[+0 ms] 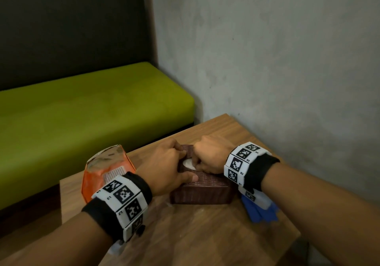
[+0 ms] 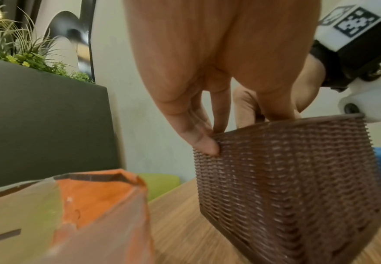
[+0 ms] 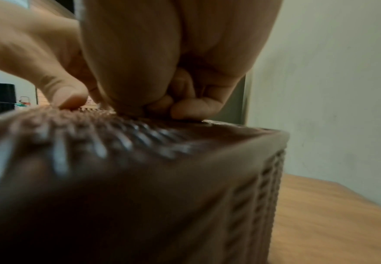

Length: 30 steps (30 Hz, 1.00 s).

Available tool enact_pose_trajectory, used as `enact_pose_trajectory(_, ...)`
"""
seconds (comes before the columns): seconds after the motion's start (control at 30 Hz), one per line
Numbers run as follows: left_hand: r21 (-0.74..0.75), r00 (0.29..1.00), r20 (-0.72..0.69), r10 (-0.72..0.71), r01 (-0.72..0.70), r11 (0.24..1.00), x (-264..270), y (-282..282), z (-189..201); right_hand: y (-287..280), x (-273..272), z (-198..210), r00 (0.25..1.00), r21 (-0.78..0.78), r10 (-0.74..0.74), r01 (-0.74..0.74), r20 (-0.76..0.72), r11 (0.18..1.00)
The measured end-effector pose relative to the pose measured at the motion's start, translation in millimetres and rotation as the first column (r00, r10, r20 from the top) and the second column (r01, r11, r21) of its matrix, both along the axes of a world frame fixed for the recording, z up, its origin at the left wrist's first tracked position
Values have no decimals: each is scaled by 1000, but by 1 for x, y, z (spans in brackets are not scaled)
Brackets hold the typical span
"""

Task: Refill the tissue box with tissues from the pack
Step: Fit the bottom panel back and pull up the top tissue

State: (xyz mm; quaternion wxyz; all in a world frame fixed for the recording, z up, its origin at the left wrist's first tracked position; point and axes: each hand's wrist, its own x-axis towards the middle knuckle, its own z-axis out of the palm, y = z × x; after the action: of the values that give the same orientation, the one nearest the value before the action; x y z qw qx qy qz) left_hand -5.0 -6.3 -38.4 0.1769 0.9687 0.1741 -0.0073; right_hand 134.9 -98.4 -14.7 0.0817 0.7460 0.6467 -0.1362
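Note:
A brown woven tissue box (image 1: 205, 191) stands on the wooden table (image 1: 195, 235). My left hand (image 1: 168, 163) lies over its top, thumb along the near side and fingers curled at the slot, holding it steady. In the left wrist view my fingers (image 2: 207, 142) touch the top rim of the box (image 2: 286, 178). My right hand (image 1: 207, 156) is curled over the slot, its fingertips pinching a bit of white tissue (image 1: 188, 163). The right wrist view shows those curled fingertips (image 3: 185, 109) on the box (image 3: 139, 178). The opened orange tissue pack (image 1: 107, 171) stands just left of the box.
A blue and white object (image 1: 261, 212) lies on the table under my right wrist. A grey wall (image 1: 267, 60) runs close along the right. A green bench seat (image 1: 82, 111) sits beyond the table's far left edge.

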Motion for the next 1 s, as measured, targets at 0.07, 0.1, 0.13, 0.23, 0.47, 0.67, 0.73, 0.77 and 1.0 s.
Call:
enact_pose_trajectory(0.07, -12, 1000, 8, 5, -5, 1000, -1, 1, -1, 1, 2, 0, 1000, 5, 24, -24, -4, 1000)
enact_pose_trajectory(0.1, -15, 1000, 19, 3, -3, 1000, -1, 1, -1, 1, 3, -2, 999, 18, 42, -42, -1, 999)
enact_pose_trajectory(0.13, -20, 1000, 30, 3, -2, 1000, -1, 1, -2, 0, 4, -3, 998, 29, 58, -58, 4, 998)
enact_pose_trajectory(0.23, -37, 998, 56, 0, 2, 999, -3, 0, -5, -2, 5, -6, 997, 39, 76, -76, 5, 996)
enact_pose_trajectory(0.47, -52, 997, 77, -11, 15, 999, -3, 1, -7, -1, 5, -5, 994, 122, 80, -70, -77, 990)
enact_pose_trajectory(0.67, -58, 996, 85, -7, 12, 998, -4, 2, -9, 8, -2, -6, 998, 61, 61, -61, 4, 996)
enact_pose_trajectory(0.73, -59, 997, 80, -4, 9, 998, -4, 2, -8, 9, -3, -6, 997, 48, 77, -78, 29, 996)
enact_pose_trajectory(0.77, -54, 997, 75, -4, 8, 999, -4, 2, -8, 9, -3, -6, 996, 42, 82, -83, 35, 996)
enact_pose_trajectory(1.0, -36, 996, 87, -14, 17, 999, -5, 1, -8, 5, -4, 0, 990, 24, 133, -134, 42, 991)
